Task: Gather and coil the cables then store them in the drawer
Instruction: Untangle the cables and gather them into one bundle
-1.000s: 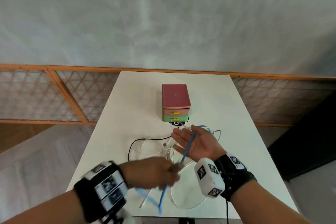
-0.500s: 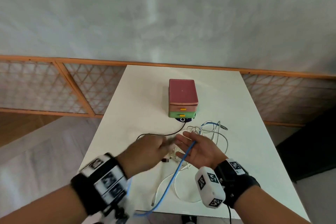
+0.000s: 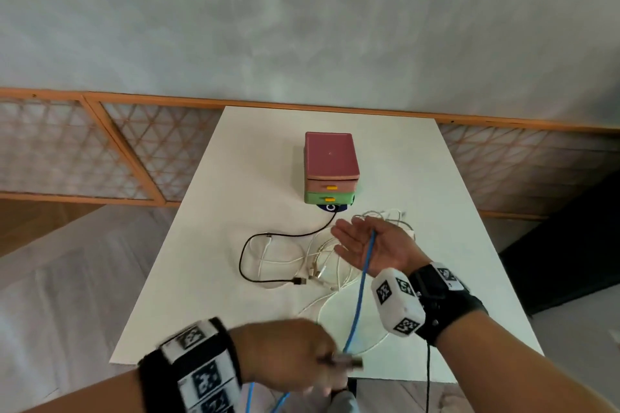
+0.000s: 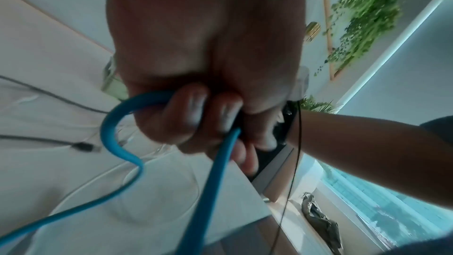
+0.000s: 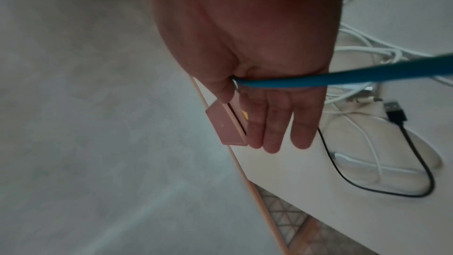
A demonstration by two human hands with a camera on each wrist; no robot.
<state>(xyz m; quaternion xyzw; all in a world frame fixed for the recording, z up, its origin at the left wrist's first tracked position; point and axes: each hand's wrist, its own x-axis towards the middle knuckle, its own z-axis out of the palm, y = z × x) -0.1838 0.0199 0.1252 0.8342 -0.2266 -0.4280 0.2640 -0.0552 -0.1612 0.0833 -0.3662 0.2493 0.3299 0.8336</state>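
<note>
A blue cable (image 3: 360, 285) runs from my right hand (image 3: 365, 241) down to my left hand (image 3: 288, 355). The right hand hovers palm up over the cable pile, fingers straight; its thumb pins the blue cable (image 5: 343, 77) across the palm (image 5: 269, 113). My left hand (image 4: 196, 115) is a fist gripping the blue cable (image 4: 215, 181) at the table's near edge, slack hanging below. A black cable (image 3: 255, 245) and tangled white cables (image 3: 318, 261) lie loose on the table. The small drawer unit (image 3: 330, 174), with pink and green drawers, stands closed behind them.
The white table (image 3: 235, 161) is narrow, with a grey wall and wooden lattice rail behind it. A black USB plug (image 5: 394, 111) and white cable loops (image 5: 355, 51) lie under the right hand. Floor drops away on both sides.
My left hand has pulled back from beside the right palm to the near table edge, drawing the blue cable out straight. The right hand has stayed in place.
</note>
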